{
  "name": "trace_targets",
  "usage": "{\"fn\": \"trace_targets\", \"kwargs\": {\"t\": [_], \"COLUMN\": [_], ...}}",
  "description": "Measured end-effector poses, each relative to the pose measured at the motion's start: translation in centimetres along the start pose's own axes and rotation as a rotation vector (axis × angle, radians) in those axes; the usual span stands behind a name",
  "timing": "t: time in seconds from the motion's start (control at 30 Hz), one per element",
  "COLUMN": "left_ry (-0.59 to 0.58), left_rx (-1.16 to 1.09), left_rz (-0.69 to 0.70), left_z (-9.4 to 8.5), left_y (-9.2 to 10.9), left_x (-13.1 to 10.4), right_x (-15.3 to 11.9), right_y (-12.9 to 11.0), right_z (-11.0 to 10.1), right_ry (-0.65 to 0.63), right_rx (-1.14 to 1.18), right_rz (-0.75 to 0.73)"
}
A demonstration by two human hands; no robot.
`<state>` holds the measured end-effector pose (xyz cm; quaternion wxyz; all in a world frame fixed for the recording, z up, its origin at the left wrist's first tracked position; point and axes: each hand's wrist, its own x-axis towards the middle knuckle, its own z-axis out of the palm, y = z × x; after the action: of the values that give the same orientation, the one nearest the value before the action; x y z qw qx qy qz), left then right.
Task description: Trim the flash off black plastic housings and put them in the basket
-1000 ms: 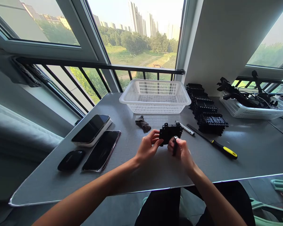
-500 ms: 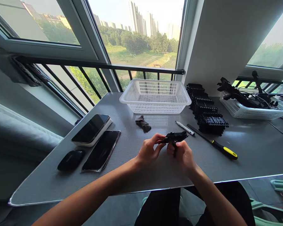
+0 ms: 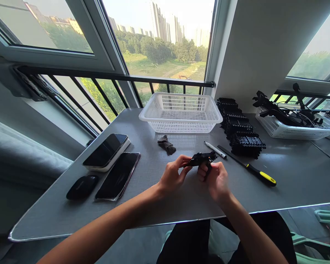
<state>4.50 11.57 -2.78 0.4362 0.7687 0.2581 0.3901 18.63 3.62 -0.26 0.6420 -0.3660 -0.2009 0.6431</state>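
Note:
Both hands hold a small black plastic part (image 3: 200, 159) just above the table. My left hand (image 3: 174, 175) pinches its left end between thumb and fingers. My right hand (image 3: 217, 179) is closed at its right underside, fingers curled around a dark piece pointing down and the thumb near the top. Whether that dark piece belongs to the part cannot be made out. Beyond the hands lie a white marker pen (image 3: 215, 150) and a file-like tool with a black and yellow handle (image 3: 261, 176). A crumpled dark cloth (image 3: 166, 145) lies to the left.
An open white plastic basket (image 3: 181, 126) stands at the table's back. Right of it runs a row of black plastic assemblies (image 3: 244, 141). Another basket (image 3: 299, 132) holds black parts and cables. Phones (image 3: 118, 176), a white box (image 3: 110, 165) and a black case (image 3: 81, 187) sit at left.
My right hand has shifted slightly and its thumb has moved right, away from the middle of the black part. The part sits slightly further left. My left hand keeps its pinch.

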Motion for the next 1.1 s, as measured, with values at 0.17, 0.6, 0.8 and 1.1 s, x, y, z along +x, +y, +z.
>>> {"fn": "trace_targets", "kwargs": {"t": [0.17,0.6,0.8,1.1], "left_ry": [-0.008,0.098,0.016,0.086], "left_rx": [-0.028,-0.679,-0.778,-0.662], "left_rz": [-0.019,-0.249,-0.199,-0.35], "left_z": [0.1,-0.4,-0.1,-0.7], "left_y": [0.1,-1.8,-1.5,-0.8], "left_x": [0.0,1.7,1.3,1.2], "right_x": [-0.4,1.2,1.4,1.6], "right_y": [0.1,-2.0,-1.5,-0.5], "right_z": [0.6,-2.4,-2.6,-2.4], "right_ry": [-0.103,0.327,0.235,0.152], "right_rx": [-0.113,-0.438,-0.401,-0.058], "right_rz": [0.043,-0.223,0.085,-0.063]}}
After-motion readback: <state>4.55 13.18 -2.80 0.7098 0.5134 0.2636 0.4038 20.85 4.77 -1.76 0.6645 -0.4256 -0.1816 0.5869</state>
